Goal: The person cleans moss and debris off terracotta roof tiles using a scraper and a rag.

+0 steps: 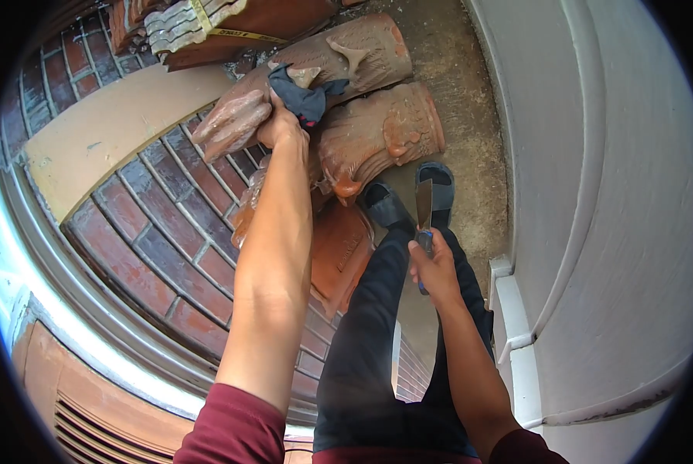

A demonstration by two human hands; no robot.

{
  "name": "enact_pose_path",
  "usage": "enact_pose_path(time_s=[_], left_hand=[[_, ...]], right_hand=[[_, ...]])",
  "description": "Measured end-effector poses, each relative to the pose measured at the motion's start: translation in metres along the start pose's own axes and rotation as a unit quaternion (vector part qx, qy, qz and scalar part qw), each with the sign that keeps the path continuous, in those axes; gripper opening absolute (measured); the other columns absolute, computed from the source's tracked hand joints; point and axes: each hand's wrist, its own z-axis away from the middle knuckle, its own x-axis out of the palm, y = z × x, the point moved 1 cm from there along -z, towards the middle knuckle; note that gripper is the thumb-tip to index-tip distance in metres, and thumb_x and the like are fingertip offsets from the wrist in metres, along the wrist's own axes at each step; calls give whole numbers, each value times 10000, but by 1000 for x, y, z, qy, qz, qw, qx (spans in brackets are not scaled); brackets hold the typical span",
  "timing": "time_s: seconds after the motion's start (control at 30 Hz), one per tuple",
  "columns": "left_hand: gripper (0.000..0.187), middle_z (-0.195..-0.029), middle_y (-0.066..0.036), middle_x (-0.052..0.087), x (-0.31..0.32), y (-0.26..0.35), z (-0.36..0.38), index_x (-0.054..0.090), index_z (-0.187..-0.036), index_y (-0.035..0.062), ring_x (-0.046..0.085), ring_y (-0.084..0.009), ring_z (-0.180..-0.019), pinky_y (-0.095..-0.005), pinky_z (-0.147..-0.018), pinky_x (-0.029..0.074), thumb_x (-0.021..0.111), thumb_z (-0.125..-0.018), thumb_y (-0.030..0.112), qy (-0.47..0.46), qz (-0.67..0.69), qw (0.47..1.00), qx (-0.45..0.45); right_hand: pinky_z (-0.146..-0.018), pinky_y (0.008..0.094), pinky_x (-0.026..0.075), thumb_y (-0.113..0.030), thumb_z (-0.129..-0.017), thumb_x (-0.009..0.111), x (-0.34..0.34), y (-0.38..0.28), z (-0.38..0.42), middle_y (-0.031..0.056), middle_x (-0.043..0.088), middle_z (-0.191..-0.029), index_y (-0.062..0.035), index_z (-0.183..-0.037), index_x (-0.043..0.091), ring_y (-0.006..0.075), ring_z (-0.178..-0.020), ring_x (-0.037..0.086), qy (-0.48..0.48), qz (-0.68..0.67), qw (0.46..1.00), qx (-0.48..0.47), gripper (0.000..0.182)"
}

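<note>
My left hand [281, 127] reaches far forward, its fingers closed on a dark grey cloth [306, 103]. The cloth lies against a long, weathered clay ornament [373, 48] with a knobbly end; part of my grip is hidden behind the hand. Beside it rests a second clay ornament [400, 127], rounded and moulded, with an orange tip. Lower down, my right hand [434, 269] is wrapped around the blue-and-dark handle of a putty knife [423, 203]. Its metal blade points away from me, above my dark shoes, and touches nothing.
Strapped roof tiles [207, 29] are stacked at the top. An orange tile [338, 251] lies left of my legs. A tan curved board [103, 139] sits on brickwork [157, 201]. To the right rises a white wall [617, 201]; a louvred panel [99, 425] is lower left.
</note>
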Motion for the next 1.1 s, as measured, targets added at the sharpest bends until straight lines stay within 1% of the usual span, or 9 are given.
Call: enact_pose_path(time_s=[0.2, 0.3, 0.43, 0.53, 0.7, 0.87, 0.93, 1.03, 1.1], left_hand=[[373, -1079, -118, 664, -48, -53, -19, 592, -1089, -30, 637, -212, -853, -353, -630, 550, 737, -877, 241, -62, 16, 996, -58], [405, -1120, -106, 650, -50, -21, 20, 555, -1150, -45, 644, -228, -904, -386, -748, 557, 679, -922, 266, -181, 196, 953, -142], [447, -1117, -87, 653, -31, -1, 31, 566, -1182, -17, 625, -229, -1023, -385, -923, 499, 722, -891, 284, -244, 295, 919, -91], [494, -1080, -149, 671, -25, -17, 58, 584, -1164, -36, 644, -210, -925, -352, -844, 506, 820, -788, 181, -177, 69, 971, 144], [298, -978, -139, 658, -10, -28, 70, 581, -1063, -35, 671, -252, -834, -385, -684, 583, 721, -811, 40, -171, 2, 977, -127], [191, -947, -137, 644, 7, 3, 56, 587, -982, -56, 672, -256, -796, -352, -631, 604, 680, -818, -30, -178, 265, 927, -196], [191, -923, -134, 648, 11, -15, 54, 595, -967, -49, 671, -251, -788, -339, -630, 599, 699, -810, -20, -128, 247, 951, -132], [202, -898, -118, 659, -1, -42, 45, 601, -979, -52, 659, -211, -760, -310, -646, 574, 705, -808, -23, -46, 282, 934, -212], [179, -892, -101, 664, -7, -40, 52, 606, -980, -49, 644, -184, -742, -295, -650, 553, 692, -825, -22, -4, 214, 969, -125]], right_hand=[[-449, 227, 386, -151, -940, 611, -5, -6, -1, -13, 521, -703, -73, -1274, 526, 62, -505, 484, 1, -11, 1000, -3, 353], [-436, 223, 389, -166, -930, 640, -8, -3, 0, -25, 515, -691, -51, -1279, 509, 50, -513, 491, 3, -22, 1000, -8, 390], [-440, 225, 387, -159, -933, 630, -7, -1, -1, -18, 521, -698, -52, -1284, 510, 54, -511, 490, 2, -13, 1000, -7, 387], [-449, 228, 385, -137, -937, 612, 0, 1, 1, -8, 532, -705, -55, -1297, 509, 63, -503, 483, 0, -5, 1000, -8, 383], [-453, 224, 388, -135, -936, 611, -2, 10, 2, -7, 535, -729, -58, -1277, 516, 61, -524, 493, -12, 6, 1000, -5, 363], [-452, 222, 394, -147, -934, 618, -7, 4, 0, -10, 534, -725, -63, -1263, 525, 65, -513, 490, 7, -20, 1000, -2, 352], [-451, 224, 396, -156, -932, 621, -11, 6, 1, -12, 533, -722, -68, -1258, 529, 65, -509, 489, 7, -23, 1000, -4, 350], [-449, 226, 397, -160, -930, 625, -14, 8, 1, -11, 532, -720, -75, -1255, 533, 64, -510, 491, 11, -34, 999, 7, 348], [-448, 227, 396, -160, -932, 622, -15, 7, 1, -12, 531, -712, -81, -1253, 535, 64, -507, 491, 15, -32, 999, 6, 343]])
